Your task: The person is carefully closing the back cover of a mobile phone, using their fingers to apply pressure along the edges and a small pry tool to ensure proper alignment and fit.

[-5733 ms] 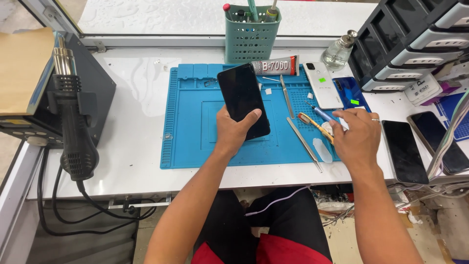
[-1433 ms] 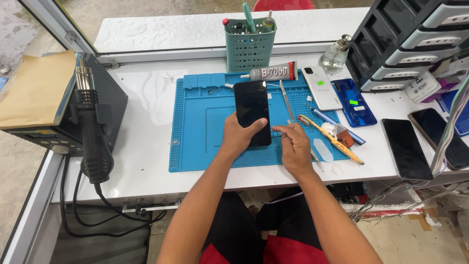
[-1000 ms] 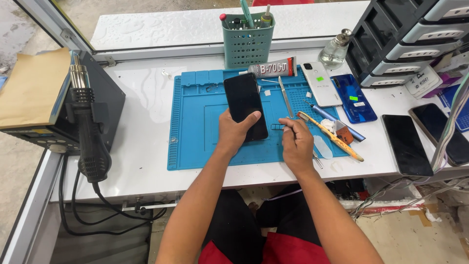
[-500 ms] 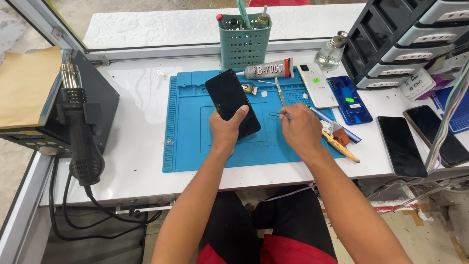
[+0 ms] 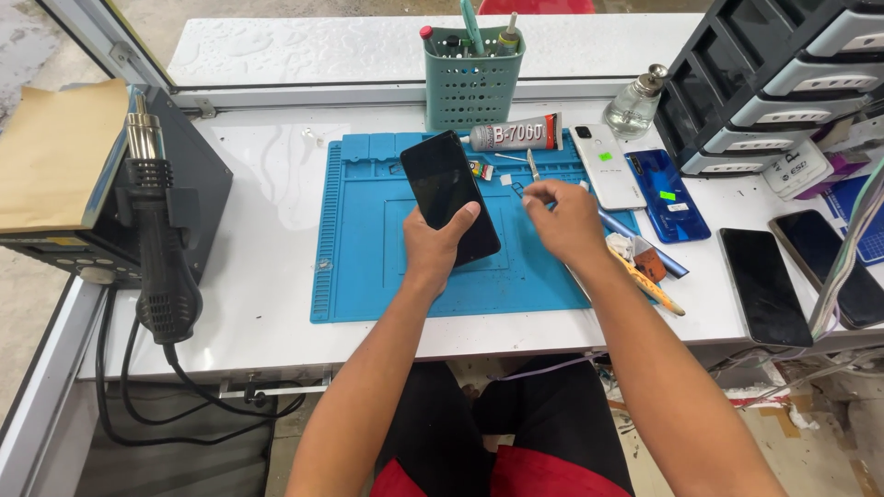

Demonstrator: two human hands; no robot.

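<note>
Head view: over a blue work mat (image 5: 368,276), the left hand (image 5: 437,247) grips a black phone (image 5: 449,196) by its lower edges, fingers wrapped shut, long axis running 11 to 5 o'clock, top toward 11. The right hand (image 5: 564,213) pinches slim tweezers (image 5: 532,166) at 1 o'clock. The phone looks light, stiff, slick and fragile, best held by its side edges.

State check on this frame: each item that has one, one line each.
Black phone: screen dark, tilted, gripped by left hand.
Right hand: pinching tweezers over blue mat.
Glue tube: lying flat, capped.
White phone: back up.
Blue phone: back up.
Hot-air gun: docked in its holder.
</note>
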